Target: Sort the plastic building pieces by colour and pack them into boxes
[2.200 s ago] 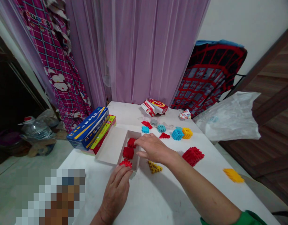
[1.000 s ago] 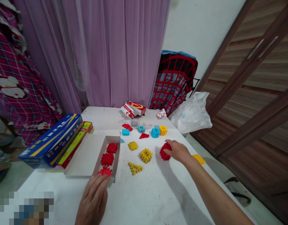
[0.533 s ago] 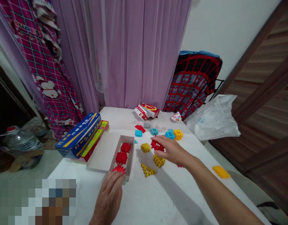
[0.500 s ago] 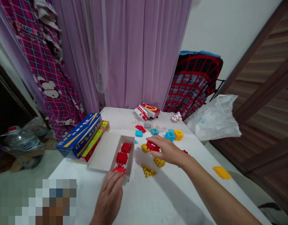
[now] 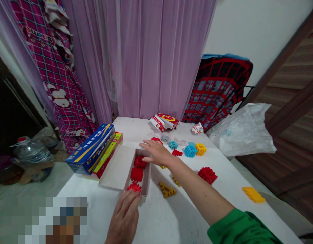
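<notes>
The open white box (image 5: 147,179) holds three red toothed blocks (image 5: 137,174) in a row. My left hand (image 5: 125,213) is closed at its near end, fingers together over the end wall and touching the nearest red block. Its thumb is hidden. Above the far end of the box, my right hand (image 5: 156,153) is open with fingers apart, close to the farthest red block (image 5: 140,162). Right of the box lies a yellow triangular piece (image 5: 167,189); other yellow pieces are partly hidden by my right forearm.
Blue and yellow boxes (image 5: 90,147) stand at left. Farther back are a torn red-white box (image 5: 164,122), blue blocks (image 5: 190,150) and a yellow block (image 5: 200,149). A red cluster (image 5: 207,175), a yellow piece (image 5: 253,195) and a plastic bag (image 5: 241,130) are at right.
My right hand has moved left, from over the red and yellow pieces to the box's far end. The red cluster at right now shows fully. My left hand stays at the box.
</notes>
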`<state>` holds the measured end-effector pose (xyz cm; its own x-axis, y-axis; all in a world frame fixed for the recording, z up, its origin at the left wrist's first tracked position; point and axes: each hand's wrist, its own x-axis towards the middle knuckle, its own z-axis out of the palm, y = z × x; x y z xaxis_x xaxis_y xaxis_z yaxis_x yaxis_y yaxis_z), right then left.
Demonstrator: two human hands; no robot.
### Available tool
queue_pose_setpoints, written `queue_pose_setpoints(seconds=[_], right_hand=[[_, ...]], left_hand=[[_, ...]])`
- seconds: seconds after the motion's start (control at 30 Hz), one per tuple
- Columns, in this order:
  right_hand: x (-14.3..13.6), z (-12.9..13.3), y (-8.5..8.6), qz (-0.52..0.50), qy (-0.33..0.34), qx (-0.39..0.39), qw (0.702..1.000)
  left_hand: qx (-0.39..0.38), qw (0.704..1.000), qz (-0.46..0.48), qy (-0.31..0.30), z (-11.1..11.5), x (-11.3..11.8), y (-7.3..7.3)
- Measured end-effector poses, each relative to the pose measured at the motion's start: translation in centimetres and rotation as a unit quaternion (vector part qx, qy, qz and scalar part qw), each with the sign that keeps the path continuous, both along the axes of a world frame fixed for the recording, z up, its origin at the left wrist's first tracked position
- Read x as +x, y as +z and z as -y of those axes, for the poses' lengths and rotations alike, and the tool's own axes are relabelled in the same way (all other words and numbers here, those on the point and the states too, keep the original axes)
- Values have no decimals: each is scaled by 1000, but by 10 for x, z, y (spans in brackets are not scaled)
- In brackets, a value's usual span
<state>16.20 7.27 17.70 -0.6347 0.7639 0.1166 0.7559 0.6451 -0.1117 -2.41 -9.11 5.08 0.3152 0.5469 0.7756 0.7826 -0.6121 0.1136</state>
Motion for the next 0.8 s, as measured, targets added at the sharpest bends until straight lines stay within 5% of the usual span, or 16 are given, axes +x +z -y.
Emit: queue_pose_setpoints(seconds=[0.23,0.53,0.67,0.8], right_hand=[[71,37,-12,-25,-73,11,997],[217,71,-22,13,-340,-16,940],[234,92,-33,15,-383,-57,922],[217,105,-42,39,-443,-90,891]], left_hand=[[5,1000,0,1,0,1,3],[15,1000,-1,-16,-4,-5,-4],[14,1000,1,-26,-7,-7,-11],[17,1000,3,-26,-8,-8,-13]])
